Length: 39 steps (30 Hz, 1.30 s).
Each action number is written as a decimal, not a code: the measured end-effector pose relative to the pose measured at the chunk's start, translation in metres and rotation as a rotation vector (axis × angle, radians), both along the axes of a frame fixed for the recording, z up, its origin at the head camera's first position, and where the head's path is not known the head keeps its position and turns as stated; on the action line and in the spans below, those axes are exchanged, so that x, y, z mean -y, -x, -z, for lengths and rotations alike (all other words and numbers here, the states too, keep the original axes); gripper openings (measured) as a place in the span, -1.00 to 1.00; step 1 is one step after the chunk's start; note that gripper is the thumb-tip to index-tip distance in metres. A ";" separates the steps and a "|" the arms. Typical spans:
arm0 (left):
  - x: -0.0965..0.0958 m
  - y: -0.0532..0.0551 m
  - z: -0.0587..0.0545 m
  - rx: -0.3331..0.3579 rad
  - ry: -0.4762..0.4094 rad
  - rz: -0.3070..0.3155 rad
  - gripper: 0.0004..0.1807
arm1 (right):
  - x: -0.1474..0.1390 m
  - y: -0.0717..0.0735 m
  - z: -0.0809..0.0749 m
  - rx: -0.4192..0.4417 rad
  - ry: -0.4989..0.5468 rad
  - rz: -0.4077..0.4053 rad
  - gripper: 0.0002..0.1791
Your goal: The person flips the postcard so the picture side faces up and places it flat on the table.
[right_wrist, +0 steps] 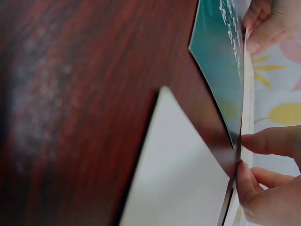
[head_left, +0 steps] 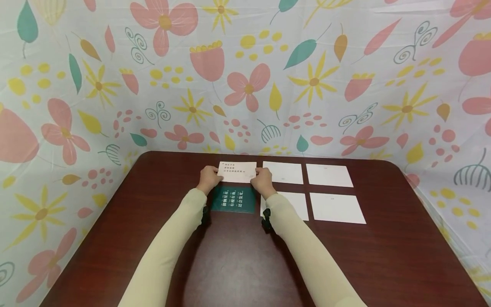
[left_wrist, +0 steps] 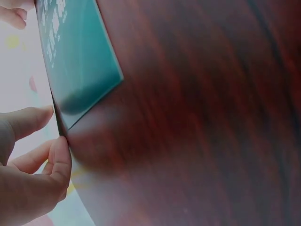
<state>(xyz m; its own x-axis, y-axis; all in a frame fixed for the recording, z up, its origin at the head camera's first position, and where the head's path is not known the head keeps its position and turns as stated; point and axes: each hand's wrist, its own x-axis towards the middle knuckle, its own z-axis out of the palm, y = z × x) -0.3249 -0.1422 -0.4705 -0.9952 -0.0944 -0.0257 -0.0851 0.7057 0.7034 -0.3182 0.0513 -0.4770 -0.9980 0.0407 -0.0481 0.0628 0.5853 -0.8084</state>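
Note:
A pale pink card (head_left: 237, 172) with lines of dark printed characters is held between both hands at the far left of the card group. The left hand (head_left: 209, 178) pinches its left end between thumb and fingers. At its right end, the right hand (head_left: 263, 181) grips it the same way. Just nearer the person lies a teal card (head_left: 233, 200) with white characters. In the left wrist view the teal card (left_wrist: 84, 61) lies flat beside the left hand (left_wrist: 37, 169). The right wrist view shows the held card (right_wrist: 248, 103) nearly edge-on at the right hand's (right_wrist: 270, 181) fingertips.
Several white cards lie to the right in two rows, among them a back one (head_left: 282, 172) and a front one (head_left: 337, 208). The right forearm partly covers another white card (head_left: 297, 204). A floral curtain (head_left: 245, 119) hangs behind the dark wooden table (head_left: 399, 238).

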 end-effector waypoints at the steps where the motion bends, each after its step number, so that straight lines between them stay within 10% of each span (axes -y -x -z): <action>1: 0.000 0.000 0.000 0.004 0.006 0.001 -0.56 | 0.001 0.000 0.000 -0.005 -0.017 -0.003 -0.38; 25: -0.003 0.000 0.003 -0.037 -0.017 -0.055 -0.44 | -0.007 -0.001 -0.003 -0.023 0.048 0.009 -0.55; 39: -0.027 -0.026 -0.021 -0.109 -0.313 -0.056 -0.58 | -0.036 -0.013 -0.019 -0.002 0.255 -0.006 -0.60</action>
